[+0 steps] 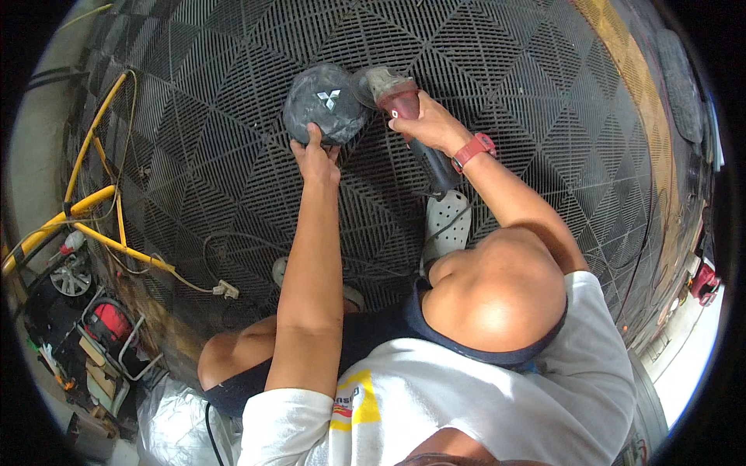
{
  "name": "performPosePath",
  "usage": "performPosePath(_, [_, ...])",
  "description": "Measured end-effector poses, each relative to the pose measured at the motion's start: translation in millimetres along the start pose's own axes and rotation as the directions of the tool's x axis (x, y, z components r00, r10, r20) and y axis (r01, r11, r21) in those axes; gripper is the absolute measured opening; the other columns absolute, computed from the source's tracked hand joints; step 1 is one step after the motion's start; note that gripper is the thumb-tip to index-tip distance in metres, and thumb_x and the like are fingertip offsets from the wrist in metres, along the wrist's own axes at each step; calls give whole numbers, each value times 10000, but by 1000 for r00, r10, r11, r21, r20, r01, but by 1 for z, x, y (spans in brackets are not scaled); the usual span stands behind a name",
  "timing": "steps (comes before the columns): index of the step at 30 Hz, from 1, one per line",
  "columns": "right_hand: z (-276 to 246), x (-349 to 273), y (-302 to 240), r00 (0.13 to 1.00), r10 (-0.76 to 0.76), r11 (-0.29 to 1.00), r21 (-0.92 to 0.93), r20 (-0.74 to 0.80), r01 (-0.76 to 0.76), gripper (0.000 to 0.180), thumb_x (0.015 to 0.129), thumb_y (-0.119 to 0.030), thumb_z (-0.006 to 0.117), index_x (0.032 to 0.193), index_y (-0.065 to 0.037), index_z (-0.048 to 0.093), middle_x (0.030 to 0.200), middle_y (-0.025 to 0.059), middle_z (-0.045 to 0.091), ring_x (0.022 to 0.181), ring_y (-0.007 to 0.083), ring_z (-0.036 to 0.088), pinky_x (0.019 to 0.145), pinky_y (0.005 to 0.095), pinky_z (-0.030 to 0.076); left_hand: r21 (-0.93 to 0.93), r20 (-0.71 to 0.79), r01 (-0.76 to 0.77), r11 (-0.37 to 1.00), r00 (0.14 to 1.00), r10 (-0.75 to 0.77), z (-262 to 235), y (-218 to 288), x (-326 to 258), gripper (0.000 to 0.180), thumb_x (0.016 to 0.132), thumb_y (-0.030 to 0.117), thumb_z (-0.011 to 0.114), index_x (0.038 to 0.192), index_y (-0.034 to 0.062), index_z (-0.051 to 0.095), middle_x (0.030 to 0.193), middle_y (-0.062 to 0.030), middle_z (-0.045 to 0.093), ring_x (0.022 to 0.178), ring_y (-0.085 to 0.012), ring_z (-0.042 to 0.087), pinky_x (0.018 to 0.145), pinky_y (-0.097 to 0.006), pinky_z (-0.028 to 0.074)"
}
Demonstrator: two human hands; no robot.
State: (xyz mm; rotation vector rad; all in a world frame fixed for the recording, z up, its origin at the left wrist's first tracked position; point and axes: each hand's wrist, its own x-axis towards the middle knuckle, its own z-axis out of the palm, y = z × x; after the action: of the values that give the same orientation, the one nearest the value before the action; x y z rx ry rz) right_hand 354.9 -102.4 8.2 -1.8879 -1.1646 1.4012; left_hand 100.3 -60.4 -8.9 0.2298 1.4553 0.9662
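A round, domed dark grey cover (315, 109) with a scuffed, dusty face and a small silver emblem is held up over the floor mat. My left hand (317, 159) grips its near edge, thumb on top and fingers curled beneath. In my right hand (435, 124) is an angle grinder (400, 105) with a dark red and black body, my fingers wrapped round it. The grinder's head meets or overlaps the cover's right edge; whether they touch, I cannot tell. A red watch sits on my right wrist.
Black slatted tiles (233, 140) cover the floor. A yellow tubular frame (97, 194) stands at the left, with a cord ending in a pale plug (226, 290). Near my knees is a white perforated clog (448, 221). Wheels and assorted gear crowd the lower left.
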Motion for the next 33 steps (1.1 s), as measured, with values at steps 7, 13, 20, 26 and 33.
performPosePath(7, [1,-26,9,996,90,996,-8,-26,-91,879,823,-468,830,1384,132,517,1244,337,717,1185,425,726,1040,453,554,5,-26,10,1000,1000,-10,-3,5,-2,963,1068,353,737,1744,192,69,1638,-165,404,1386,-334,557,1019,-464,569])
performPosePath(13, [15,-35,-1,998,16,1000,-2,-62,-16,863,817,-465,831,1388,104,524,1218,311,731,1167,425,729,1022,461,558,9,2,13,1000,1000,-13,1,2,-2,955,1059,367,748,1735,181,100,1652,-170,402,1394,-341,560,1020,-471,573])
performPosePath(20, [9,-39,-3,990,-14,997,-81,-143,2,797,834,-461,836,1328,92,546,1216,326,728,1168,452,726,1023,478,561,-16,6,-6,1000,1000,7,-3,4,3,921,1074,344,725,1733,181,101,1626,-175,422,1336,-343,587,1005,-479,596])
performPosePath(26, [19,-53,-4,994,30,996,-79,-109,-39,805,854,-448,814,1376,84,512,1241,333,718,1185,481,710,1039,494,556,-26,-2,21,999,1000,-21,-7,7,10,861,1084,348,710,1710,178,145,1598,-152,441,1283,-326,605,964,-465,609])
performPosePath(33, [7,-53,-16,971,-31,996,-88,-236,10,775,856,-433,819,1355,65,496,1194,339,729,1141,495,722,1007,523,561,-120,-109,-19,993,994,6,8,5,-17,752,1110,359,668,1675,210,195,1612,-123,438,1315,-312,600,1046,-444,551])
